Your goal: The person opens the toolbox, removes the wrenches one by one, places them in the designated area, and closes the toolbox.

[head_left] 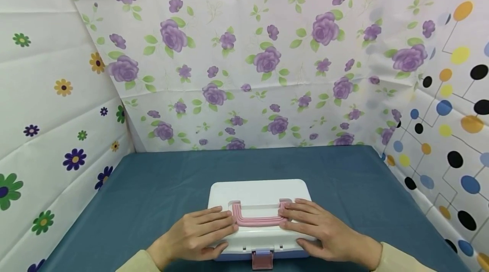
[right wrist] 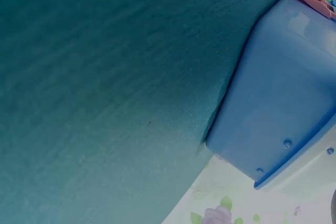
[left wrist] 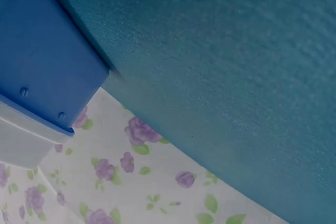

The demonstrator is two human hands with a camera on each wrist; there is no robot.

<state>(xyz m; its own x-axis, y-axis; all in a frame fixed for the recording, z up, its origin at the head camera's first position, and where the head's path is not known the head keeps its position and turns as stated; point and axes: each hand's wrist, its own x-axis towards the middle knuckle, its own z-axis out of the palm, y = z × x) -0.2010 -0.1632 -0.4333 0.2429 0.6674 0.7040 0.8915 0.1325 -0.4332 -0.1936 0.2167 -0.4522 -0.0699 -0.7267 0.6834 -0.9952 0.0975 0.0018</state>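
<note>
At the near middle of the table [head_left: 172,172] under dark teal cloth, locate the rectangular white-and-blue box [head_left: 263,236], apparently plastic, standing flat with white lid [head_left: 259,191] down. Note state of hands: left hand [head_left: 196,231] laid on the lid, fingers extended, fingertips beside the left end of the pink ridged U-shaped handle [head_left: 261,222]; right hand [head_left: 313,225] likewise extended, fingertips over the handle's right end. Both released, curled round nothing. Expect a stiff, hollow shell, probably fairly light; cannot tell true load, with contents hidden. Treat smooth blue side walls [right wrist: 273,87] as likely slippery. For single-handed lifting, raise the folded handle and grasp at mid-span; for two-handed lifting, support both side walls under the projecting rim [right wrist: 299,148]. Avoid prying at the small pink front latch [head_left: 262,260], probably the most fragile part. Observe also rounded corners, small round studs [right wrist: 287,144] below the rim, and soft, creased floral cloth [head_left: 244,110] behind
</note>
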